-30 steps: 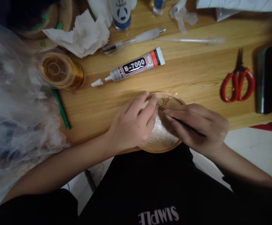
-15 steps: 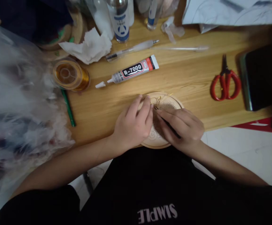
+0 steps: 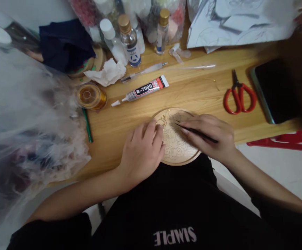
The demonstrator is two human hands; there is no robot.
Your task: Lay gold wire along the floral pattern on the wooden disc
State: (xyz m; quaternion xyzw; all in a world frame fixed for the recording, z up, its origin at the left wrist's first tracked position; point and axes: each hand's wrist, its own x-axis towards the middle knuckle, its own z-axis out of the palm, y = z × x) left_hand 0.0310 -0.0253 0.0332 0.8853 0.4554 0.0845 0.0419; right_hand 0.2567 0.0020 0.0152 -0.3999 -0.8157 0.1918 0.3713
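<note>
A round wooden board (image 3: 178,152) with a fine line drawing of flowers or curls lies at the table's front edge, near my black shirt. My left hand (image 3: 143,149) grips its left side, fingers bent over the rim and fingertips by a curled gold wire (image 3: 162,121) on the upper left of the drawing. Black tweezers (image 3: 204,134) are pinched in my right hand (image 3: 213,137) over the board's right part. Their tips hover over or touch the dark, finely drawn area; I cannot tell which. Nothing can be made out between the tips.
Beyond the board lies a B-7000 glue tube (image 3: 145,89). A spool of gold wire (image 3: 91,96) and a green pen (image 3: 87,125) are left; red-handled pliers or snips (image 3: 239,99) and a phone (image 3: 277,92) right. Small bottles (image 3: 133,52) stand behind. Plastic bagging (image 3: 36,114) crowds the left.
My right hand has drawn back rightward from the gold wire, with the tweezers now in plainer view. My left fingers have shifted left and down, uncovering more board. The camera view has also shifted.
</note>
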